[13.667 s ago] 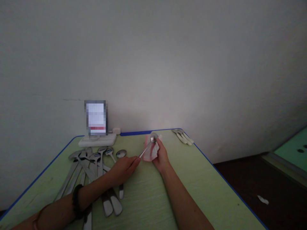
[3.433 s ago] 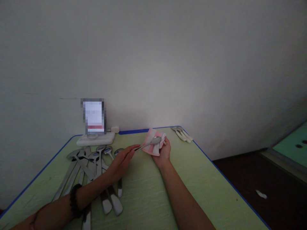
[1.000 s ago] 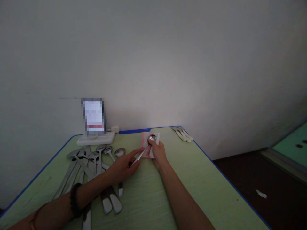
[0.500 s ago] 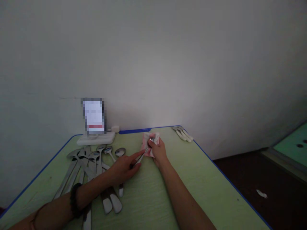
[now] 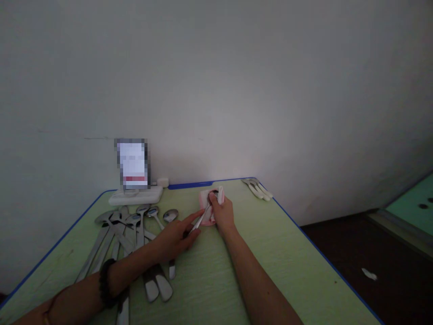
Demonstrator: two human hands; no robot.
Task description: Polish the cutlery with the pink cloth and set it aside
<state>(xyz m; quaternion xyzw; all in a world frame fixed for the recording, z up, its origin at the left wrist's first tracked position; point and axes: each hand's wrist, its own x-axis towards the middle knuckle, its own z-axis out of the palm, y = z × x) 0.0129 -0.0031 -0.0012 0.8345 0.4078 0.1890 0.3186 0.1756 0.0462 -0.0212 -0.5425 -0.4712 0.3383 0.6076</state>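
Note:
My left hand [image 5: 177, 237] grips the handle of a metal spoon [image 5: 204, 215], its index finger stretched along the handle. The spoon slants up and to the right toward my right hand [image 5: 221, 213]. That hand is closed around a pink-and-white cloth [image 5: 204, 198], with the thumb pressed on the bowl of the spoon. Cloth lies behind the bowl, and the thumb covers part of it. Beneath and beside my left forearm lies a loose pile of metal spoons [image 5: 138, 225], their bowls pointing away from me. Part of the pile is hidden by the arm.
A tablet-like screen [image 5: 135, 162], blurred out, stands on a white base [image 5: 135, 197] at the back left. Several pieces of cutlery with white handles [image 5: 259, 189] lie at the back right corner of the green table [image 5: 277, 262]. A wall [image 5: 216, 90] rises behind it.
Over the last second my right thumb has stayed on the spoon's bowl while the cloth has bunched and folded around it. Earlier the bowl lay uncovered on the cloth. The pile has not changed.

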